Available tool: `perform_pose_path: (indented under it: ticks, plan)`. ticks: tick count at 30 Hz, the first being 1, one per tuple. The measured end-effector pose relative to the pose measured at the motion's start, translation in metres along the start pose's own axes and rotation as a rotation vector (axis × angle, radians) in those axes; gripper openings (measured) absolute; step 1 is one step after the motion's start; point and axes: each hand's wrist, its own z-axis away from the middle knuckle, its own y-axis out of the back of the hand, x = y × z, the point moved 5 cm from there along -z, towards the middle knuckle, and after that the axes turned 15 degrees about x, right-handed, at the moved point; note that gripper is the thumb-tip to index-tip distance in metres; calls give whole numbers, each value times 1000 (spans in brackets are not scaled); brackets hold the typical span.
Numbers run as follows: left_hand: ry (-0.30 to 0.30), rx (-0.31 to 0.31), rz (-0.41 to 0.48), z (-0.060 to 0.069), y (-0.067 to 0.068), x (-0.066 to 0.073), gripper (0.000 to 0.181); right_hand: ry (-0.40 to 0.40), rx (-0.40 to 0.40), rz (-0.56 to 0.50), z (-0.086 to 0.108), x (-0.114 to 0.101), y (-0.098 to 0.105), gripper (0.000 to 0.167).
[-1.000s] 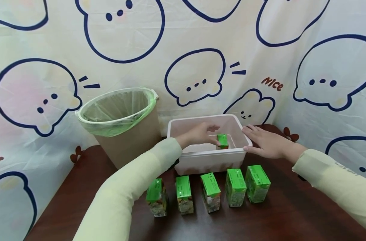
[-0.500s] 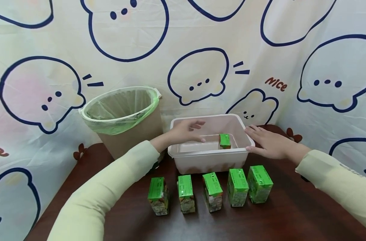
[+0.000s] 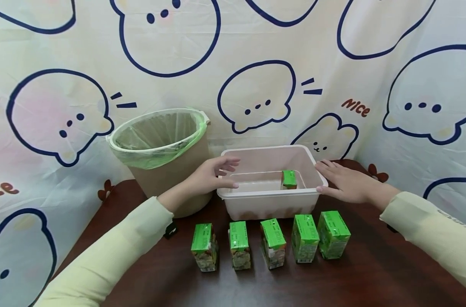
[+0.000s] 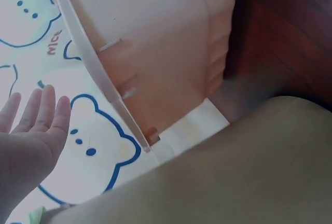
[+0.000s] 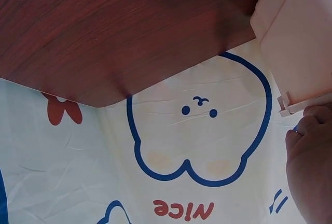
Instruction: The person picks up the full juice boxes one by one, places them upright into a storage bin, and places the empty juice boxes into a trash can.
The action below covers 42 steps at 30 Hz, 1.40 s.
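A pale pink bin (image 3: 271, 204) stands on the table with one green-topped box (image 3: 289, 179) inside, toward its right end. At the bin's left rim is the left hand (image 3: 209, 175), fingers spread and nothing in them; the left wrist view shows that hand (image 4: 33, 136) beside the bin wall (image 4: 155, 53). The right hand (image 3: 344, 182) rests with extended fingers on the bin's right rim; in the right wrist view only part of this hand (image 5: 314, 167) appears, by the rim. Several green-topped boxes, among them the leftmost (image 3: 204, 247) and the rightmost (image 3: 333, 234), stand in a row before the bin.
A tall beige trash can (image 3: 171, 179) with a green liner stands left of the bin, behind the left forearm. The dark wood table (image 3: 294, 285) reaches back to a patterned cloth (image 3: 179, 89). A small black object (image 3: 171, 230) shows beside the left cuff.
From over the box in the bin, the left hand has moved left to the bin's left rim, leaving the box inside. The right hand has stayed on the right rim. The head view has shifted slightly.
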Motion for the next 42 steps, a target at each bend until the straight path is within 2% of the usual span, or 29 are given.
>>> perform_pose_path:
  ticks: [3,10,16,24,31,36,42]
  plan:
    - [-7,12,8,13,8,-3,62,1,1,-2,1,-1,1,84]
    - [6,24,99,49,26,-12,64,5,2,1,1,-1,1,84]
    - [7,3,101,75,34,-23,64,4,3,3,1,1,0,84]
    - [7,-72,157,108,26,-45,66,6,2,6,1,1,0,84]
    - [14,-88,179,130,17,-64,67,2,1,-11,2,-2,2,83]
    - [0,-86,158,140,10,-70,71,6,6,-15,2,-2,3,82]
    - [-3,-48,75,147,2,-74,79,14,7,-21,1,-3,3,81]
